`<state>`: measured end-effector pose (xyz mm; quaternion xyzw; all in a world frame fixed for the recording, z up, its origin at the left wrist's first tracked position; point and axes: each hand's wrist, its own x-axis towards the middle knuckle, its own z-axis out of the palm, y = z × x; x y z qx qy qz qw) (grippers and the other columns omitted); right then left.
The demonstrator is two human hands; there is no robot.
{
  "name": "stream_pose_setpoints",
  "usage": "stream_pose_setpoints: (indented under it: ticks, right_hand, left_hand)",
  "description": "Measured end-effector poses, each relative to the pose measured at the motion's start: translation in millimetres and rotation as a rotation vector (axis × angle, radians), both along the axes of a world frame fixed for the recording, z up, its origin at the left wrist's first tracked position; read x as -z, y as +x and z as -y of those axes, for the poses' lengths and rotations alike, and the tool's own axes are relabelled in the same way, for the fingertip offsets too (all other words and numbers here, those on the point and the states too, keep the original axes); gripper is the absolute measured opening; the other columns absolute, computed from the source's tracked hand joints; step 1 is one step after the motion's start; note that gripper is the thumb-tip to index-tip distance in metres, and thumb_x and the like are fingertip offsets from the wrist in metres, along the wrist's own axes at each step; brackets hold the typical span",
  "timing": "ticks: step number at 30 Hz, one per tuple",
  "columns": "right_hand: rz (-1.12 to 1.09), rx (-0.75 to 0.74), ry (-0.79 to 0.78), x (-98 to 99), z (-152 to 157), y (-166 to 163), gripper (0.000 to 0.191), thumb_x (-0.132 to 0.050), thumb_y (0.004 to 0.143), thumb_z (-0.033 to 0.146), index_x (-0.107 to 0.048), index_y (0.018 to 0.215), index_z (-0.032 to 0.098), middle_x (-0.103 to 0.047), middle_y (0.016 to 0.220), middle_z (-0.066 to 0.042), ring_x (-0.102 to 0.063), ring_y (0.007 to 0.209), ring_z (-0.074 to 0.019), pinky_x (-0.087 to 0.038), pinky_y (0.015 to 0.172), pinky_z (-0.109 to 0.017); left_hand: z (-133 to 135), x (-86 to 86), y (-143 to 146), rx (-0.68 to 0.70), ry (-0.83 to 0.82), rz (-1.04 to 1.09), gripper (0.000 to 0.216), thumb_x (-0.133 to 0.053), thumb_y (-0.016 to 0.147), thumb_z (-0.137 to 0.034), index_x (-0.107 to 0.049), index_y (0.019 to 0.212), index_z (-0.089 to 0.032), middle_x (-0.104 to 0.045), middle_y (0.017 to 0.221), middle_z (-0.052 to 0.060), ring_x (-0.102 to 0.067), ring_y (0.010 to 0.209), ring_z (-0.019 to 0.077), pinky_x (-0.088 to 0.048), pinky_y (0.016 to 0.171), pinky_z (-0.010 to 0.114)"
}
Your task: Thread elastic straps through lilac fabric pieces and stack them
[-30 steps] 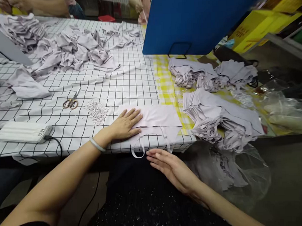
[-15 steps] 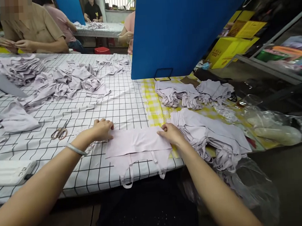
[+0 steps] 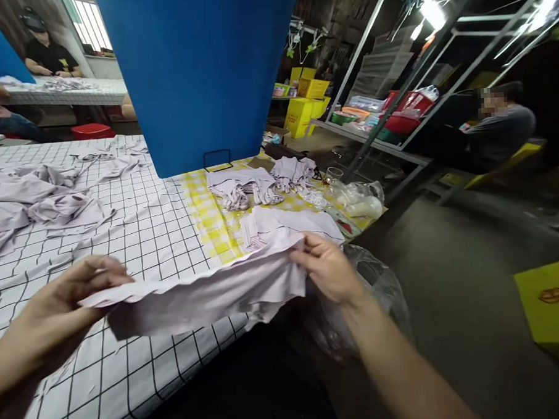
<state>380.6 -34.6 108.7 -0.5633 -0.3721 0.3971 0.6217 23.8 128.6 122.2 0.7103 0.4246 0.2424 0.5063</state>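
Fingers of R hand (image 3: 328, 269) pinch top R corner of cloth piece (image 3: 209, 299); those of L hand (image 3: 77, 292) grip its L end, thumb contact partly hidden. Piece is slung betw. both hands, raised over near edge of desk (image 3: 169, 233), lower edge hanging. Stack (image 3: 303, 218) lies just beyond R hand; contact w/ piece unclear. Step in hand, est.: two-hand hold of one piece, off desk. Next move appears to call for level hands, even tension, min. creasing.
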Motion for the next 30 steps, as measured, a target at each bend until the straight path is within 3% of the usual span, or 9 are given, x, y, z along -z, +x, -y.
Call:
stream_pose_setpoints:
  ticks: [3,6,10,15,21,24,30]
  right_hand:
    - [0.077,0.218,0.047,-19.5,29,49,0.033,-0.082,0.066,0.046,-0.068,0.086,0.025,-0.071,0.084,-0.002,-0.067,0.081,-0.0208,-0.054,0.077,-0.034]
    - [0.103,0.379,0.115,-16.5,41,98,0.037,-0.084,0.063,0.050,-0.066,0.083,0.025,-0.070,0.079,-0.001,-0.068,0.078,-0.0215,-0.055,0.074,-0.035]
    - [0.082,0.462,0.135,9.3,34,155,0.044,-0.086,0.059,0.051,-0.065,0.085,0.023,-0.070,0.076,-0.001,-0.069,0.078,-0.0222,-0.055,0.073,-0.035]
    - [0.218,0.529,0.052,55.0,-11,210,0.048,-0.077,0.060,0.059,-0.062,0.084,0.021,-0.068,0.073,-0.001,-0.066,0.071,-0.0191,-0.053,0.072,-0.033]
    - [0.327,0.566,-0.096,109.5,-48,244,0.036,-0.071,0.068,0.050,-0.062,0.081,0.018,-0.067,0.071,-0.002,-0.060,0.067,-0.0162,-0.048,0.067,-0.029]
    - [0.426,0.608,-0.134,116.0,-46,250,0.034,-0.066,0.075,0.047,-0.067,0.090,0.017,-0.066,0.072,-0.002,-0.058,0.067,-0.0165,-0.045,0.067,-0.029]
    - [0.954,0.648,-0.384,114.2,-46,248,0.034,-0.051,0.089,0.040,-0.073,0.100,0.016,-0.068,0.073,-0.006,-0.059,0.068,-0.0218,-0.045,0.069,-0.033]
  left_hand:
    - [15,-14.5,78,0.020,-0.199,0.337,0.043,-0.084,0.065,-0.040,-0.065,0.103,-0.033,-0.071,0.075,-0.004,-0.060,0.061,0.0142,-0.047,0.053,0.025]
    - [14,-11.2,155,0.132,-0.318,0.458,0.054,-0.088,0.059,-0.030,-0.064,0.106,-0.022,-0.069,0.072,0.000,-0.059,0.057,0.0115,-0.045,0.050,0.021]
    - [-13,8.3,231,0.178,-0.407,0.458,0.048,-0.085,0.057,-0.020,-0.062,0.099,-0.017,-0.063,0.064,-0.004,-0.055,0.053,0.0081,-0.042,0.049,0.017]
    - [-63,38.8,297,0.094,-0.354,0.295,0.045,-0.078,0.059,-0.009,-0.059,0.100,-0.016,-0.064,0.068,-0.003,-0.059,0.059,0.0100,-0.049,0.058,0.022]
    - [-87,67.8,330,0.058,-0.341,0.132,0.038,-0.074,0.057,-0.004,-0.062,0.091,-0.015,-0.059,0.057,-0.003,-0.054,0.052,0.0107,-0.043,0.051,0.022]
    - [-86,66.6,330,0.064,-0.325,0.132,0.038,-0.076,0.055,-0.008,-0.063,0.090,-0.016,-0.060,0.058,-0.004,-0.054,0.052,0.0106,-0.043,0.051,0.022]
    - [-92,67.3,333,0.067,-0.183,-0.003,0.037,-0.070,0.061,-0.016,-0.061,0.097,-0.017,-0.059,0.059,-0.004,-0.054,0.053,0.0130,-0.046,0.055,0.025]
